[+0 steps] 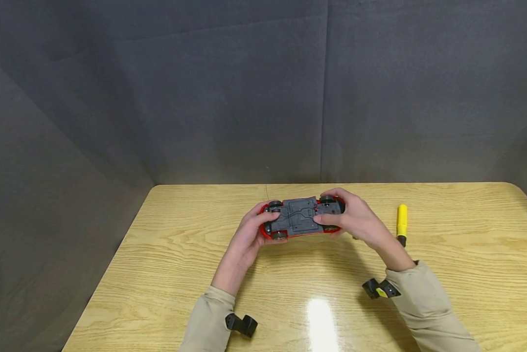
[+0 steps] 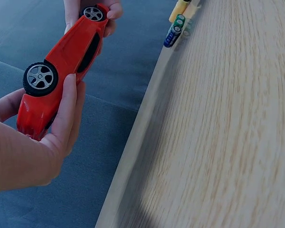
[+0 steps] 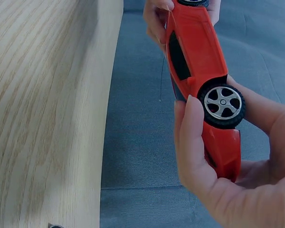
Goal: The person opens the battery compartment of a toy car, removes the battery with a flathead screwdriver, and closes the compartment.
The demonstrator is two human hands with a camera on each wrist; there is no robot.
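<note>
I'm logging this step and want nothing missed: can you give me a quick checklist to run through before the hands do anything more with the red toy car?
1. Both ends held: left hand grips one end of the red toy car, right hand grips the other. Ok.
2. Underside accessible: grey base faces up in the head view. Ok.
3. Car clear of the table: wrist views show it lifted. Ok.
4. Tool within reach: yellow-handled screwdriver lies beside the right hand. Ok.
5. Batteries near the screwdriver: visible, but count and type unclear. Cannot tell.
6. Base screws or cover state: too small. Cannot tell.
</note>
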